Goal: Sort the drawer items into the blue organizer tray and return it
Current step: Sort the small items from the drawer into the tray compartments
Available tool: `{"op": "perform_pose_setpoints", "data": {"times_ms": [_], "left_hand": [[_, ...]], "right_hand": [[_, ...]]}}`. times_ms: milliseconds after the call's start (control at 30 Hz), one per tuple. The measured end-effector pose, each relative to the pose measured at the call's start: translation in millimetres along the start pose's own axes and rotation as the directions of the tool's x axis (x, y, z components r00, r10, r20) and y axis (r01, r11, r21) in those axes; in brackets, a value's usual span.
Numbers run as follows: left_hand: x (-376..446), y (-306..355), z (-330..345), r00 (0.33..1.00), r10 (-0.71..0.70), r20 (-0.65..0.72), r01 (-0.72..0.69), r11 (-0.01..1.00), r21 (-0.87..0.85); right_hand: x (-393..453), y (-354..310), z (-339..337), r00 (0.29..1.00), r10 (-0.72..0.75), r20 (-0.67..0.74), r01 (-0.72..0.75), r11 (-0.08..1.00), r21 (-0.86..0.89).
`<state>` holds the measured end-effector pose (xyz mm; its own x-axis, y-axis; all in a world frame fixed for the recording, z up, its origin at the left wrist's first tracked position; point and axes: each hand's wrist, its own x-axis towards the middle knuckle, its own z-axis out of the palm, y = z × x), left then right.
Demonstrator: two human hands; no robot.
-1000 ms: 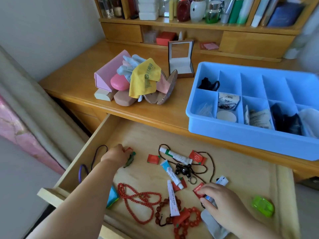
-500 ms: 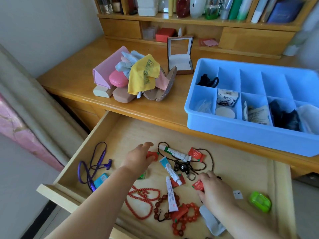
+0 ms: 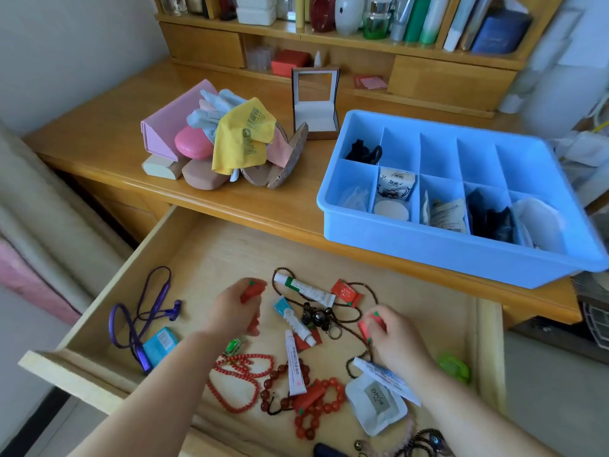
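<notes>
The wooden drawer [image 3: 99, 328] is pulled open below the desk. My left hand [image 3: 235, 308] pinches a small red packet [image 3: 252, 289] above the drawer's middle. My right hand [image 3: 392, 338] grips another red packet [image 3: 365, 328] further right. Loose in the drawer lie white ointment tubes [image 3: 301, 290], a third red packet [image 3: 346, 291], red bead strings [image 3: 237, 380], a dark bead necklace with a pendant [image 3: 318, 318], purple earphones [image 3: 145, 318] and a green case [image 3: 456, 369]. The blue organizer tray [image 3: 454, 255] stands on the desk at the right, several compartments partly filled.
A pile of glasses cases with a yellow cloth [image 3: 242, 136] sits on the desk at the left. An open jewellery box [image 3: 316, 103] stands behind it. A shelf unit [image 3: 362, 41] with bottles and books lines the back. A white sachet [image 3: 375, 404] lies under my right wrist.
My left hand moved right from the drawer's left side and picked up a red packet. My right hand lifted its red packet. The view shifted slightly.
</notes>
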<state>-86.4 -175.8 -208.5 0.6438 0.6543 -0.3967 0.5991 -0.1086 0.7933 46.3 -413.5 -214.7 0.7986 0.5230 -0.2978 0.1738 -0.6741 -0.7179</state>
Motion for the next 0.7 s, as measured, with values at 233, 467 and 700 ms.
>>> {"op": "perform_pose_setpoints", "data": {"times_ms": [233, 467, 700], "left_hand": [[-27, 16, -1, 0.954, -0.183, 0.24, 0.287, 0.791, -0.541], [-46, 6, 13, 0.97, -0.201, 0.134, 0.234, 0.922, -0.309], [-58, 8, 60, 0.96, 0.156, 0.234, -0.272, 0.722, 0.636]], "right_hand": [[56, -30, -5, 0.999, 0.033, -0.03, -0.037, 0.99, -0.139], [72, -32, 21, 0.997, -0.013, 0.079, 0.056, 0.818, -0.573], [40, 2, -3, 0.999, 0.029, 0.026, -0.025, 0.993, -0.115]]}}
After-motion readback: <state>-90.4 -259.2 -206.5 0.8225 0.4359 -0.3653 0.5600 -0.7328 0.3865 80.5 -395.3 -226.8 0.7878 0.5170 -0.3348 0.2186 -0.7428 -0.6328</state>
